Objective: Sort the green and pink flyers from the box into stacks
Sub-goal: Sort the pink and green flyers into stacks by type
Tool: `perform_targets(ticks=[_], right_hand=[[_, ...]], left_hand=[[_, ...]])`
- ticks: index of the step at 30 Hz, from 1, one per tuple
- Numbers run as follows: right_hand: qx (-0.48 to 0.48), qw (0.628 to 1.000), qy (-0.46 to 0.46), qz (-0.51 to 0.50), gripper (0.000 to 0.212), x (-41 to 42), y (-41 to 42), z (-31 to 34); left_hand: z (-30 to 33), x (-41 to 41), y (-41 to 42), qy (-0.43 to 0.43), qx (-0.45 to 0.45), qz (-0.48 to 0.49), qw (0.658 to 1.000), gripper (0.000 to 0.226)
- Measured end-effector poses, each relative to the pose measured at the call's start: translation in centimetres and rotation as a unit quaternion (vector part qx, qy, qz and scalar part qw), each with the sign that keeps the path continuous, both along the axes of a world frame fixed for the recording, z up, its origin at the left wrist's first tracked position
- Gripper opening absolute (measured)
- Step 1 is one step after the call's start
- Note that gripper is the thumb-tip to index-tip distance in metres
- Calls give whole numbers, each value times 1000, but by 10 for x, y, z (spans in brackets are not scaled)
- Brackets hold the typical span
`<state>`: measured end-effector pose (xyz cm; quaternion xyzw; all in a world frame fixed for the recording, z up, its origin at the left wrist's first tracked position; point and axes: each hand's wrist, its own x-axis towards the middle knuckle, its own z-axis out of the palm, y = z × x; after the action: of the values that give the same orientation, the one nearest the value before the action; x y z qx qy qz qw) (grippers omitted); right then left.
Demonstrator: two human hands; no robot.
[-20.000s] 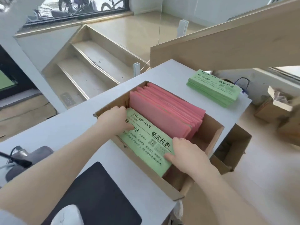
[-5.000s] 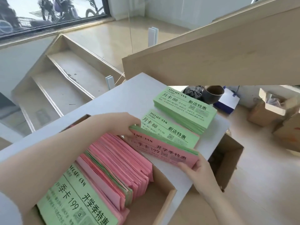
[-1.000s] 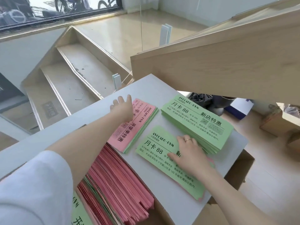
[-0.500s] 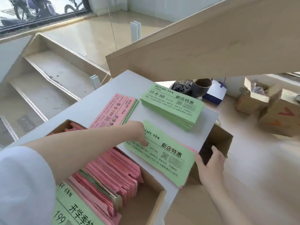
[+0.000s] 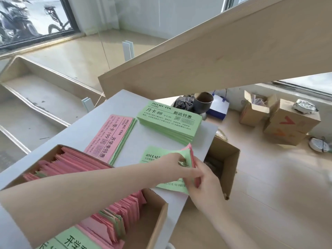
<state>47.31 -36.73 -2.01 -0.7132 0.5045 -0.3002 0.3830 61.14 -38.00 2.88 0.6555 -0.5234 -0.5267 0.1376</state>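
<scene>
Both hands — left hand (image 5: pixel 177 163), right hand (image 5: pixel 206 178) — grip a small bundle of flyers (image 5: pixel 161 156): green on top, pink edges beneath, lifted at the right.

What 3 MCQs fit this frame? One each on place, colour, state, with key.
1. The thick green flyer stack lies:
A. at the grey table's far corner
B. inside the cardboard box
C. on the floor

2. Top sheet of the thin pile beside the box:
A. green
B. pink
C. white

3. The left hand and right hand:
A. both empty
B. both on one green-and-pink flyer bundle
C. inside the box

Key: A, it sits by the far edge; B, pink faces up; B, both grip it.
</scene>
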Motion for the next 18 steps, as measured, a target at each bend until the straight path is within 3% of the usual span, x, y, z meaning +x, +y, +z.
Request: perform_targets(ticks=[4, 6, 8, 12, 18], right_hand=[[77, 993, -89, 28, 36, -2, -7, 1], [128, 984, -127, 17, 52, -6, -11, -2], [151, 978, -144, 6, 60, -8, -14, -6], [145, 981, -128, -7, 59, -9, -15, -10], [159, 978, -136, -1, 44, -8, -18, -15]], left_hand=[[-7, 7, 3, 157, 38, 122, 979, 36], [-8, 9, 0, 179, 46, 134, 974, 20], [-9, 8, -2, 180, 55, 135, 973, 7], [-11, 4, -4, 143, 74, 136, 978, 6], [-16, 1, -9, 112, 87, 131, 981, 26]])
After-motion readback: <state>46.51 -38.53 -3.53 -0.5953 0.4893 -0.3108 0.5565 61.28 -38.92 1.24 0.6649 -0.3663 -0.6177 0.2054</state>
